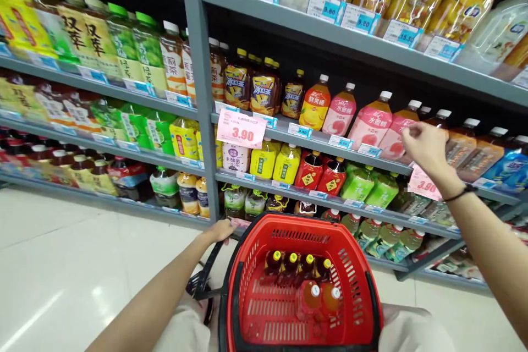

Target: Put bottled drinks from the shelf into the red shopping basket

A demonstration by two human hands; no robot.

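My right hand (423, 146) is raised in front of the drinks shelf, fingers half curled and holding nothing. It is nearest a row of pink-labelled bottles (371, 124), and I cannot tell whether it touches one. My left hand (218, 231) grips the black handle (210, 267) of a red plastic shopping basket (305, 231) low in the view. In the basket lie several dark bottles with yellow caps (291, 267) and two orange bottles with white caps (319, 297).
Grey metal shelves (313, 135) packed with bottled drinks run along the aisle, split by an upright post (200, 88). Pink 3.90 price signs (241, 128) hang from the shelf edges. A glossy white tiled floor (61, 264) lies to the left.
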